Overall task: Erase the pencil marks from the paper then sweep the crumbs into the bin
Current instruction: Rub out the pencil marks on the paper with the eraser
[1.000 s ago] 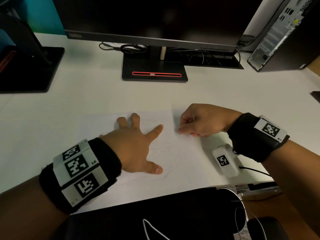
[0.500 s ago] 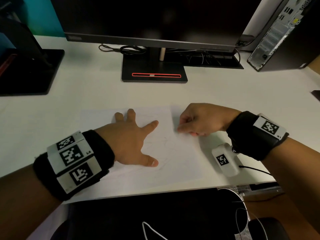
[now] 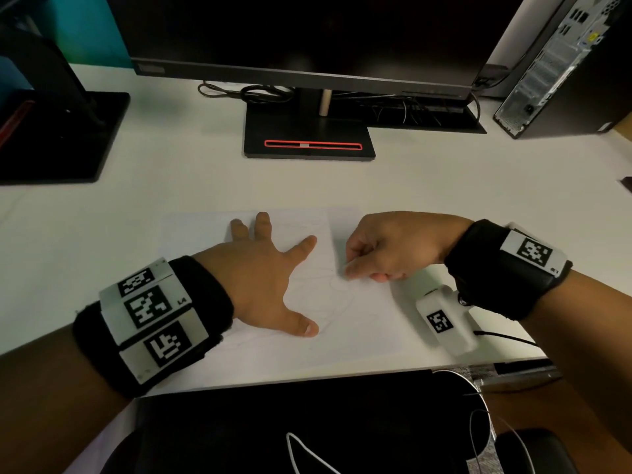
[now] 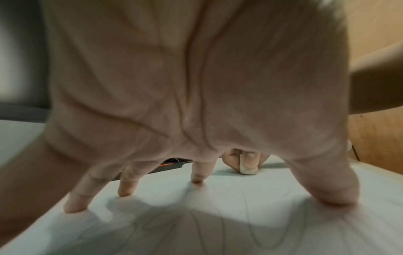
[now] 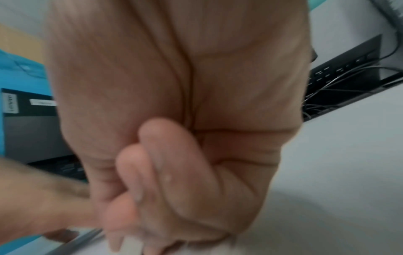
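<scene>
Two hands work over a white bench that carries all items in view. Largest is the dark monitor at the far edge, standing on a black base with a red-outlined slot; a computer tower stands at the far right and a second black stand at the far left. Nearer the person lies the paper, flat on the bench, bearing faint looping pencil marks near its middle. On the paper's left half rests the left hand, palm down, fingers straight and spread, fingertips pressing the sheet. At the sheet's right part sits the right hand, fingers curled, pinching a small white eraser between thumb and fingers; the left wrist view shows the eraser's lower end touching the paper. Both wrists wear black bands with square coded tags. The right wrist view is blurred.
</scene>
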